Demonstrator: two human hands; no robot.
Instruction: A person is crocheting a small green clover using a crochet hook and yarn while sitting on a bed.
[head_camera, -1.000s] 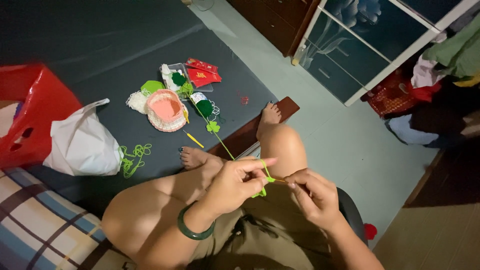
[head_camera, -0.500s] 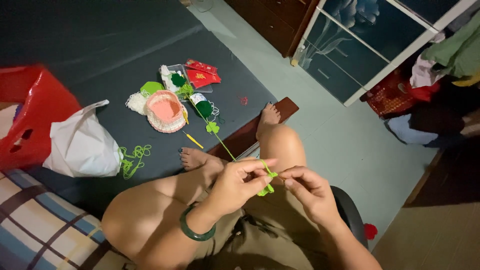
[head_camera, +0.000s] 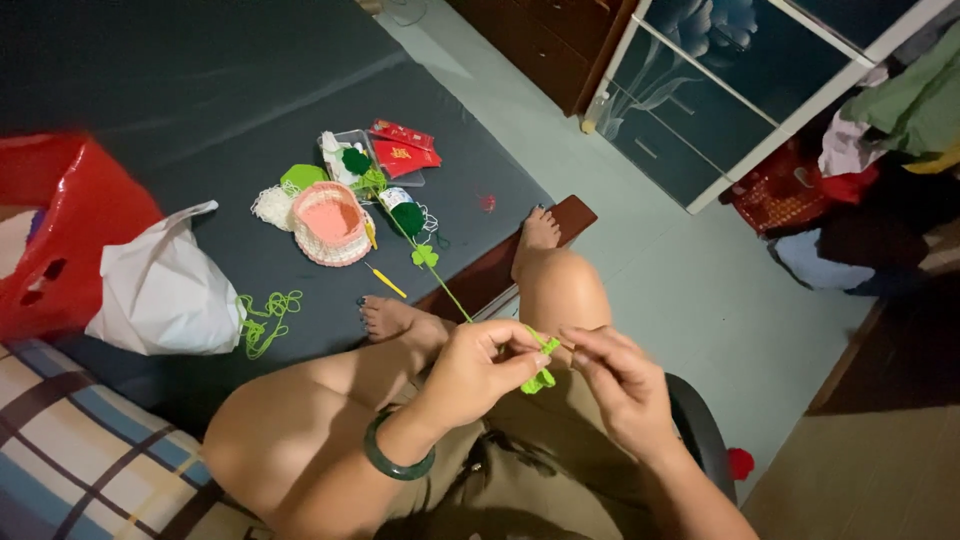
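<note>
A small bright-green crocheted yarn piece sits pinched between the two hands, just above the person's lap and close to the raised right knee. The left hand pinches it from the left, thumb and fingertips closed on its upper edge; a dark green bangle circles that wrist. The right hand meets it from the other side, fingers curled in toward the piece — whether they actually grip the yarn or a hook is too small to tell. A thin green strand of yarn runs from the piece up and left across the dark grey mattress to a small green clover-shaped crochet and on toward a dark green yarn ball.

Further up the mattress lies a cluster of supplies: a round pink-and-white crocheted basket, a white fluffy yarn tuft just beside it, a light green yarn ball, a clear plastic tray and a red paper packet. A yellow crochet hook lies near the person's left foot, and a loose tangle of light green yarn rests beside a white plastic bag. A red plastic stool stands at the left edge — touching the bag. A checked blue-and-white cushion fills the lower left corner.
</note>
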